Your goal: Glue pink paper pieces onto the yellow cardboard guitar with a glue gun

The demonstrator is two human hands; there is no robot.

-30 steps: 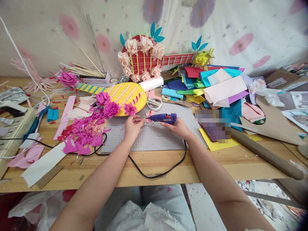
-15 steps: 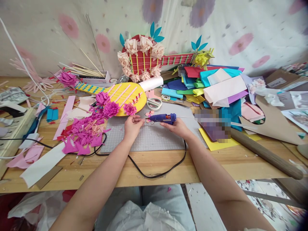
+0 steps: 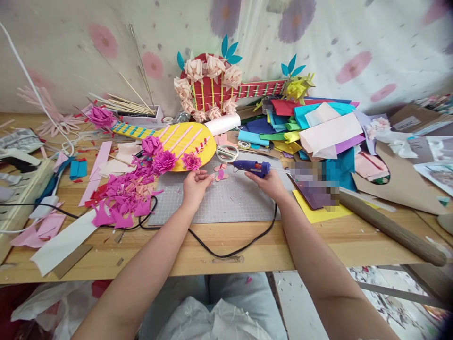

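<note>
Head view. Landmark: grey cutting mat (image 3: 226,200) at the near-centre of the wooden table (image 3: 318,245).

Right hand (image 3: 271,183) at the mat's far right corner, fingers wrapped round the handle of a blue glue gun (image 3: 251,166). The gun lies level, long axis running left-right along the mat's far edge, nozzle pointing left. Its black cord (image 3: 226,250) trails off the mat's near edge and loops across the table.

Left hand (image 3: 196,184) over the mat's far left part, fingers curled, tips pinching or touching something small; cannot tell what. Just right of those fingertips, on the mat's far edge, lie small pink petal pieces (image 3: 221,174), between the two hands. The nozzle is near them but apart. Left hand is the nearer to the petals.

Beyond the mat's far left corner: yellow paper guitar (image 3: 184,139) with magenta flowers (image 3: 163,160). White-handled scissors (image 3: 226,152) just beyond the far edge. Left of the mat, a heap of magenta paper scraps (image 3: 123,193); right and beyond, stacked coloured paper sheets (image 3: 318,127).
</note>
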